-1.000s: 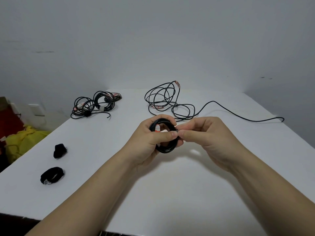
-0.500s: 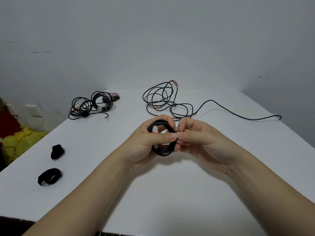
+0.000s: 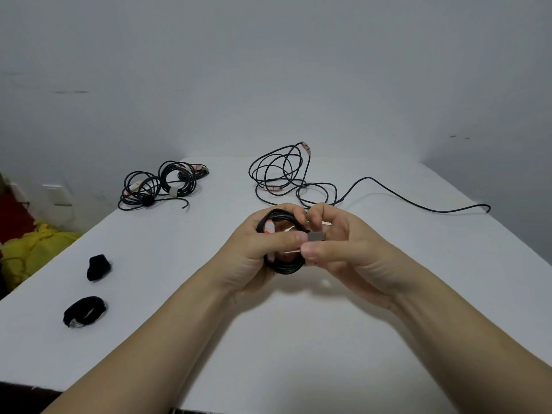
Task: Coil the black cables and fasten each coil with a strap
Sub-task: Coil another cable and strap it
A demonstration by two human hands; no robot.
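Head view: we grip one black cable coil [image 3: 285,268] in our left hand [image 3: 257,249], above the worktop [image 3: 298,339]; our right hand [image 3: 343,249] pinches its grey strap [image 3: 315,236]. One loose cable [image 3: 280,174] lies beyond; fastened coils [image 3: 161,186] far left.

light: dim, even; shadows: soft, faint; edges: wide-angle bowed; focus: slightly soft

The white table [image 3: 298,339] carries tied coils [image 3: 162,186] at its far left corner, a loose cable [image 3: 286,180] by the far edge and two straps [image 3: 98,267] near the left edge.
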